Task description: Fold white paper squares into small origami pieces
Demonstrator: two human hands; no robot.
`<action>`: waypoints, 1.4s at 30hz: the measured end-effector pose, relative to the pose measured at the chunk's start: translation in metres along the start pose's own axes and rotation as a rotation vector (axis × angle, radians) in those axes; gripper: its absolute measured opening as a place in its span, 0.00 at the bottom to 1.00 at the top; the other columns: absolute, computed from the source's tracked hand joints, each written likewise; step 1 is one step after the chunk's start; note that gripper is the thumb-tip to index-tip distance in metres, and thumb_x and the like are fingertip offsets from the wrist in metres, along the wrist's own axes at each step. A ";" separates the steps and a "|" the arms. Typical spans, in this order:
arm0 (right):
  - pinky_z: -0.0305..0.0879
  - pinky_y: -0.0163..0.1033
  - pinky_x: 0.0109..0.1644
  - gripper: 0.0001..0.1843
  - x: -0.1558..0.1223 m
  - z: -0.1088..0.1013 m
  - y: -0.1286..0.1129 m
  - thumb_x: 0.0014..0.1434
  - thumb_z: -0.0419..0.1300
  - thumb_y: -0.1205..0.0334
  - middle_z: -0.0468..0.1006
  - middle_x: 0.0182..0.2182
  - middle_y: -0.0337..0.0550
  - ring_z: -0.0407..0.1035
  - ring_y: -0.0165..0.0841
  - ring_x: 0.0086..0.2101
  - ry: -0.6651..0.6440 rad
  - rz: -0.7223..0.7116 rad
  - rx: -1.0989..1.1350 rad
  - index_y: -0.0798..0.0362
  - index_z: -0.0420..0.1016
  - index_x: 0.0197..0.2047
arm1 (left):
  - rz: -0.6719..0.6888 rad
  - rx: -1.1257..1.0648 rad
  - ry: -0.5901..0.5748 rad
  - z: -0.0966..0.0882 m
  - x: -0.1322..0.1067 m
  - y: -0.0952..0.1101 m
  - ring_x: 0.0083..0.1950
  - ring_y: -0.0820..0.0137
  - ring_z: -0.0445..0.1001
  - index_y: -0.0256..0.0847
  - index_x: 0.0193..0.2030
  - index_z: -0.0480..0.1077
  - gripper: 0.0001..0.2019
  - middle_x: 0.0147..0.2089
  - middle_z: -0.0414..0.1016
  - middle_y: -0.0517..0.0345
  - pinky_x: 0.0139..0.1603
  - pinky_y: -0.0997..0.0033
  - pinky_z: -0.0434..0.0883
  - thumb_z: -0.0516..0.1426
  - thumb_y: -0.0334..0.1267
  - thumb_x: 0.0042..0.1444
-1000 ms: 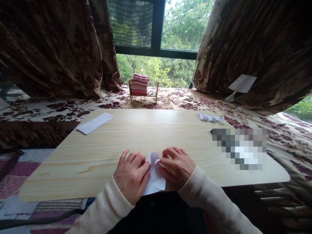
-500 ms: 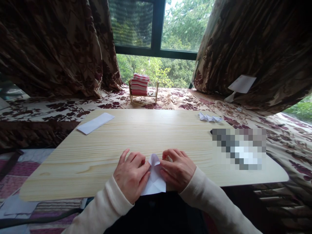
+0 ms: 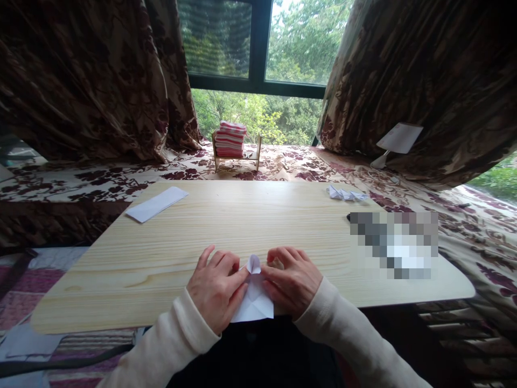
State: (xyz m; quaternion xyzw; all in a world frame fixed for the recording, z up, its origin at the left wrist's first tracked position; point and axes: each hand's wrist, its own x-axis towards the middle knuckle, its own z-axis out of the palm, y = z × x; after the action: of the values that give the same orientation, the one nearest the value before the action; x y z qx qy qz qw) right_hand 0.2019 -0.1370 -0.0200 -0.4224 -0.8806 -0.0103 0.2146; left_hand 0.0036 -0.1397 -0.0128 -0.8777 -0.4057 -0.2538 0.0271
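A white sheet of paper (image 3: 254,303) with creases lies at the near edge of the wooden table, its far end curled up into a rounded flap. My left hand (image 3: 218,285) pinches the paper's left side between thumb and forefinger. From the other side, my right hand (image 3: 293,280) grips the right edge near the flap. Both hands are closed on the paper, and their fingers hide parts of its edges.
On the table (image 3: 161,258), a stack of folded white paper strips (image 3: 156,205) lies at the far left. Several small folded paper pieces (image 3: 346,194) sit at the far right, beyond a blurred-out object (image 3: 391,245). Behind stand a small rack with striped cloths (image 3: 230,140) and a lamp (image 3: 399,138).
The flap at the paper's far end has curled over more, and my right fingers have come slightly closer to my left ones. The view has shifted a little.
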 end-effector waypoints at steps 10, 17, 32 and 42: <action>0.50 0.41 0.41 0.13 0.004 -0.002 0.003 0.54 0.55 0.57 0.66 0.37 0.43 0.58 0.35 0.37 -0.034 0.029 0.002 0.44 0.71 0.44 | -0.013 -0.003 -0.017 0.000 -0.001 0.000 0.40 0.65 0.64 0.44 0.38 0.71 0.12 0.33 0.66 0.56 0.55 0.47 0.52 0.48 0.35 0.52; 0.50 0.41 0.41 0.13 0.006 -0.001 0.003 0.53 0.55 0.59 0.66 0.36 0.42 0.58 0.35 0.36 -0.009 0.025 -0.005 0.43 0.72 0.43 | -0.009 -0.005 -0.001 0.001 -0.001 -0.001 0.40 0.64 0.64 0.44 0.39 0.71 0.12 0.33 0.66 0.56 0.54 0.48 0.53 0.48 0.35 0.52; 0.51 0.43 0.42 0.13 0.005 0.000 0.002 0.53 0.55 0.59 0.66 0.37 0.44 0.58 0.36 0.38 -0.008 0.048 0.050 0.44 0.73 0.42 | -0.026 -0.071 0.013 -0.005 -0.015 0.008 0.50 0.61 0.64 0.41 0.44 0.69 0.14 0.44 0.70 0.51 0.57 0.48 0.51 0.47 0.36 0.55; 0.51 0.43 0.42 0.14 0.003 0.002 0.003 0.54 0.54 0.58 0.66 0.38 0.44 0.58 0.36 0.38 0.004 0.042 0.041 0.43 0.72 0.44 | -0.035 -0.026 0.037 -0.003 -0.017 0.028 0.52 0.62 0.63 0.41 0.46 0.69 0.13 0.47 0.71 0.53 0.60 0.48 0.47 0.48 0.36 0.56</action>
State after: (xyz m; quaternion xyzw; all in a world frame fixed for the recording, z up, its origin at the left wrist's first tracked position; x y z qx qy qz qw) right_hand 0.2017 -0.1321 -0.0209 -0.4363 -0.8711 0.0112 0.2253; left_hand 0.0138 -0.1713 -0.0140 -0.8659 -0.4170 -0.2755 0.0188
